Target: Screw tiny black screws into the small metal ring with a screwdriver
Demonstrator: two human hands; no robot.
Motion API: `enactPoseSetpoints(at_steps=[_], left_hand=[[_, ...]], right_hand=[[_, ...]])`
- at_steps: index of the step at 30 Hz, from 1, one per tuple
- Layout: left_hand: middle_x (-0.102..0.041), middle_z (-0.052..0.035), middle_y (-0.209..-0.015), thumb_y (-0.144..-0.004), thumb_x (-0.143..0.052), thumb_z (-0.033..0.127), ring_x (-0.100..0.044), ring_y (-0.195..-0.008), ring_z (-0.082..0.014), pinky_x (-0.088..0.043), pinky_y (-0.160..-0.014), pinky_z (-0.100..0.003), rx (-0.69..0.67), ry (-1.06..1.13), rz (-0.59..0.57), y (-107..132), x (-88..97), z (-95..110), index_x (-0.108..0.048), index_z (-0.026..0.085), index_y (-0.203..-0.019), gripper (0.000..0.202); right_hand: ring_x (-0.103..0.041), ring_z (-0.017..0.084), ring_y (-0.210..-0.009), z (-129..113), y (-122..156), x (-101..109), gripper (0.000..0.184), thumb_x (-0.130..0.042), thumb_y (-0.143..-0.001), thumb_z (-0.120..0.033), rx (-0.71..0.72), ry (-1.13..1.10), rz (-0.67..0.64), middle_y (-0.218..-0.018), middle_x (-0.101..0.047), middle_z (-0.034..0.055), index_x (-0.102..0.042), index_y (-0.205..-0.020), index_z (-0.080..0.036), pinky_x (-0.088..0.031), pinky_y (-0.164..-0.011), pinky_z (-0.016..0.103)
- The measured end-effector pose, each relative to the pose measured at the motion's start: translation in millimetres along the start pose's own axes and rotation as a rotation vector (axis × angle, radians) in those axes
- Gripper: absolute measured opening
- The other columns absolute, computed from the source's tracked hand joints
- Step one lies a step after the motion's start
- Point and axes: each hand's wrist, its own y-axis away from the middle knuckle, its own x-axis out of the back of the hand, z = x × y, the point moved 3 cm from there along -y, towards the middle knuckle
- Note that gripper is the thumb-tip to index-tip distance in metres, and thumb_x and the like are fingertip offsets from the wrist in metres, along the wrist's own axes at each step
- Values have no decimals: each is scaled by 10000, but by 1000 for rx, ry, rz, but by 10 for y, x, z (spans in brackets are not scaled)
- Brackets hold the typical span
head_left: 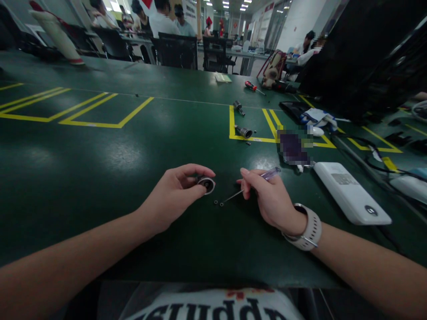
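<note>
My left hand (178, 193) pinches a round, cup-shaped metal part (209, 185) between thumb and fingers, its hollow side facing right and toward me. In my right hand (263, 191) is a thin screwdriver with a clear purple handle (271, 174). Its slim shaft (233, 196) slants down to the left, and the tip meets a tiny metal ring (221, 204) on the green table. Just left of that lies a second tiny ring (215, 202), below the metal part. Whether the tip is inside the first ring is too small to tell.
Farther back lie two metal fittings (245, 131) (238, 106), by yellow tape, and a red-black screwdriver (254, 86). On the right are a white power bank (352, 191), a blurred dark phone-like object (293, 147), a cloth (318, 118) and cables (358, 155). People sit beyond the table.
</note>
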Motion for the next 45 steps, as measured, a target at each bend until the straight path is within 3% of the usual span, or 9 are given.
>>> enactPoseSetpoints(at_steps=[4,9,11,17,24,34,45], left_hand=[[-698,-15,-784,-629,-640,145,-658,-820,-183,-503,-724,-266,-12,31,-5,-13,10,-28,-648,183,-882,256],[-683,-17,-907,-629,-652,120,-646,-835,-164,-497,-775,-286,-71,67,14,-32,16,-60,-631,179,-884,263],[-678,-22,-940,-621,-661,109,-640,-847,-159,-492,-795,-290,-92,86,31,-33,24,-59,-615,173,-873,264],[-685,-35,-939,-618,-687,125,-634,-834,-156,-490,-794,-290,-114,118,32,-25,31,-42,-618,159,-851,246],[-700,-20,-870,-648,-686,174,-635,-798,-142,-497,-753,-252,-133,63,22,-15,27,-27,-662,173,-882,235],[-716,-35,-841,-662,-652,182,-650,-795,-165,-511,-765,-280,-86,-31,-40,65,-31,30,-679,170,-921,260],[-720,-37,-842,-669,-620,176,-652,-759,-156,-517,-728,-256,-120,-113,-5,58,-60,30,-694,165,-856,202]], right_hand=[[-496,88,-494,3,10,12,371,-556,-824,-393,13,43,-38,-480,-511,-46,-548,-525,-175,-430,-610,258],[-502,100,-517,-111,59,-15,409,-492,-863,-392,84,255,-73,-484,-503,-31,-530,-519,-174,-407,-568,251],[-492,100,-517,-195,103,-59,409,-465,-880,-347,192,398,-106,-490,-496,-28,-509,-513,-173,-409,-585,261],[-497,107,-585,-347,311,-189,277,-479,-848,-194,757,816,-250,-565,-540,-12,-514,-575,-167,-408,-851,375],[-544,129,-617,-480,439,-146,197,-491,-821,-192,1032,810,-126,-578,-581,-5,-541,-632,-170,-424,-838,408],[-574,129,-674,-434,411,-202,218,-513,-856,-278,995,864,-154,-643,-621,0,-567,-671,-176,-411,-856,370],[-562,120,-670,-425,423,-233,260,-507,-865,-301,1023,900,-160,-633,-614,-9,-562,-643,-180,-400,-866,357]])
